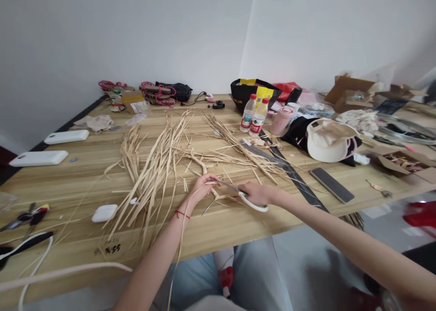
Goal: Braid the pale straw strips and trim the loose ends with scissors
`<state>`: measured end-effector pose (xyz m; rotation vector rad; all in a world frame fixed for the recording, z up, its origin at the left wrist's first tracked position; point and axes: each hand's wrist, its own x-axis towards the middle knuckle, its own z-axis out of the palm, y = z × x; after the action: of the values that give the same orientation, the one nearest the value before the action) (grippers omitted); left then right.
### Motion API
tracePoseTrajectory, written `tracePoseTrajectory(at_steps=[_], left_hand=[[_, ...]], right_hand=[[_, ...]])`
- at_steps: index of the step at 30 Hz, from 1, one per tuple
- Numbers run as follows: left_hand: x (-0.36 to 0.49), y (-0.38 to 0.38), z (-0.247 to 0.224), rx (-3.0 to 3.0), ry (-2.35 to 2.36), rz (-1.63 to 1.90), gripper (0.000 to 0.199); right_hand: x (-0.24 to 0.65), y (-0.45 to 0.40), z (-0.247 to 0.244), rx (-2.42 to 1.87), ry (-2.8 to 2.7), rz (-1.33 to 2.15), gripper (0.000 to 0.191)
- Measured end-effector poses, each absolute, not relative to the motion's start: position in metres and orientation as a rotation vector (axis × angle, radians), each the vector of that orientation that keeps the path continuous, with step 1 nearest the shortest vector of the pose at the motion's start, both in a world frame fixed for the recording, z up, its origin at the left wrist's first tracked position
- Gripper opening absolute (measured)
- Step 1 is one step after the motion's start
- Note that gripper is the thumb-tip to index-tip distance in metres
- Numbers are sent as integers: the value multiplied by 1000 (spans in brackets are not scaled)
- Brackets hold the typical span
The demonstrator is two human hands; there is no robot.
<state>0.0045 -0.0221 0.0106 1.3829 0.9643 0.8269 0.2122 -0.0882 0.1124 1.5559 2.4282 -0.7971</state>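
My left fingers (210, 178) pinch together, forearm (158, 254) slanting forward; my right fingers (244, 189) curl inward nearby, right arm (327, 231) outstretched.

Two red-capped bottles (253, 115) beside a pink tumbler (282, 120)

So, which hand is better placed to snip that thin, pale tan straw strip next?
Probably the right hand: it holds the white-handled metal scissors, with the blades pointing toward the left hand. The left hand seems busy holding the straw strip.
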Motion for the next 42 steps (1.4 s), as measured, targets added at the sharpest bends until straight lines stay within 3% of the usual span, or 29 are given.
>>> tracePoseTrajectory(at_steps=[5, 11, 17, 22, 28, 42], left_hand=[[4, -22, 8, 1391, 975, 824, 20], [6, -22, 7, 1410, 1041, 867, 16], [6, -21, 6, 1413, 1021, 898, 24], [5, -21, 4, 1412, 1024, 891, 27], [5, -18, -2, 1402, 1016, 883, 25], [5, -14, -12, 1421, 977, 887, 20]], right_hand=[[216, -85, 104, 1638, 2328, -868, 25], [224, -76, 97, 1642, 2191, -1071, 34], [225, -75, 93, 1609, 2136, -1299, 38], [222, -78, 89, 1616, 2119, -1422, 34], [215, -84, 91, 1736, 2069, -1299, 18], [214, -89, 90, 1770, 2113, -1263, 13]])
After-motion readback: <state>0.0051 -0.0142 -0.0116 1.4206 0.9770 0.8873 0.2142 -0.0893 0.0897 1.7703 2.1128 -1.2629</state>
